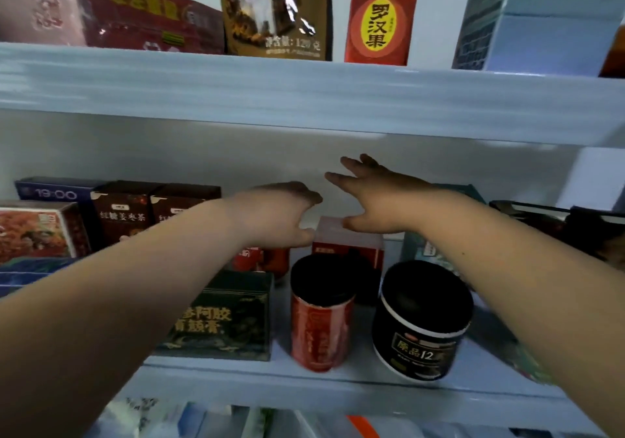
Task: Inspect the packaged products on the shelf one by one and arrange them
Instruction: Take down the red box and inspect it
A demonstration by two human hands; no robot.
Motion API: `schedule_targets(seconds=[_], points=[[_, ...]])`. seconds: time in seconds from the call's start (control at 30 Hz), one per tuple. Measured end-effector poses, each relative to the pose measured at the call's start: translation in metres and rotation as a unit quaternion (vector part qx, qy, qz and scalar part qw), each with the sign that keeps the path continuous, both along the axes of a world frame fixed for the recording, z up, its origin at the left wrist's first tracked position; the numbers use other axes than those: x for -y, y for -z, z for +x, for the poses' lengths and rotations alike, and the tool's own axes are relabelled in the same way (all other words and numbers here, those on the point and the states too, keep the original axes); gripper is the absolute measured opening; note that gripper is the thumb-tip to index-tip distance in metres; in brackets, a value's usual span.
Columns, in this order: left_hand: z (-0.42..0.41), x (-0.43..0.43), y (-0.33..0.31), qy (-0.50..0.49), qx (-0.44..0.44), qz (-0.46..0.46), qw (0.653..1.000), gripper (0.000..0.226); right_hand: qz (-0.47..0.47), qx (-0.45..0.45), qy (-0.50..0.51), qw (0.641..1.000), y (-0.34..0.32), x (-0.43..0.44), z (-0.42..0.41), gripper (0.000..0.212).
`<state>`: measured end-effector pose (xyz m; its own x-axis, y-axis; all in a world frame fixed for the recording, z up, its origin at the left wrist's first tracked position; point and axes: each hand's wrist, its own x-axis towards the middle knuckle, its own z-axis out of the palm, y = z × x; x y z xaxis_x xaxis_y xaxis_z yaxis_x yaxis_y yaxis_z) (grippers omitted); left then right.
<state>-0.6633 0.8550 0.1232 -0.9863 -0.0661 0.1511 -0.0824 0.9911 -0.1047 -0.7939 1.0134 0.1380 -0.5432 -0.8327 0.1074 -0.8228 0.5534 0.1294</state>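
Note:
Both my arms reach into the middle shelf (304,380). My left hand (280,214) hovers with its fingers curved in a C and white wall showing between thumb and fingers. It is above a partly hidden red package (270,258). My right hand (375,197) is spread with straight fingers, and its thumb lies at the top edge of a red box (348,246) at the back. In front stand a red can with a black lid (321,322), a black jar (422,326) and a dark green box (230,315).
Dark red tea boxes (121,214) and a blue box (50,192) line the back left. A teal box (422,248) sits behind my right forearm. The upper shelf edge (304,96) hangs low overhead, carrying a red pouch (382,14) and a brown pouch (274,11).

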Motion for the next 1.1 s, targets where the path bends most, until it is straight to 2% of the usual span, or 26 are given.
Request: schedule_targets(seconds=[0.13, 0.27, 0.33, 0.4, 0.5, 0.6, 0.67, 0.73, 0.8, 1.0, 1.1], points=[[-0.055, -0.011, 0.000, -0.015, 0.105, -0.002, 0.994, 0.087, -0.001, -0.008, -0.026, 1.000, -0.002, -0.028, -0.005, 0.088], [-0.094, -0.018, 0.004, -0.051, 0.183, 0.103, 0.976, 0.092, -0.013, -0.014, -0.053, 0.998, -0.005, -0.048, -0.009, 0.083], [-0.110, -0.020, 0.005, -0.054, 0.194, 0.089, 0.976, 0.109, -0.027, -0.016, -0.071, 0.997, -0.005, -0.057, -0.013, 0.079], [-0.121, -0.022, 0.008, -0.047, 0.239, 0.073, 0.967, 0.122, -0.043, -0.012, -0.087, 0.995, -0.003, -0.065, -0.018, 0.076], [-0.134, -0.021, 0.016, -0.055, 0.278, 0.099, 0.954, 0.128, -0.061, 0.011, -0.103, 0.993, 0.000, -0.074, -0.026, 0.073], [-0.135, -0.024, 0.020, -0.065, 0.245, 0.078, 0.964, 0.137, -0.068, 0.026, -0.111, 0.991, 0.000, -0.079, -0.033, 0.072], [-0.131, -0.025, 0.019, -0.060, 0.204, 0.060, 0.975, 0.134, -0.084, 0.034, -0.107, 0.990, -0.001, -0.083, -0.038, 0.073], [-0.124, -0.026, 0.017, -0.052, 0.127, 0.041, 0.990, 0.128, -0.108, 0.041, -0.091, 0.989, -0.002, -0.087, -0.042, 0.076], [-0.115, -0.029, 0.012, -0.054, 0.049, 0.000, 0.997, 0.136, -0.136, 0.055, -0.068, 0.987, -0.002, -0.092, -0.043, 0.082], [-0.057, -0.055, 0.002, -0.052, -0.132, -0.091, 0.986, 0.138, -0.240, 0.136, -0.019, 0.961, 0.005, -0.107, -0.029, 0.100], [-0.026, -0.065, 0.005, -0.034, -0.193, -0.105, 0.975, 0.134, -0.272, 0.182, -0.015, 0.945, 0.010, -0.112, -0.014, 0.113]])
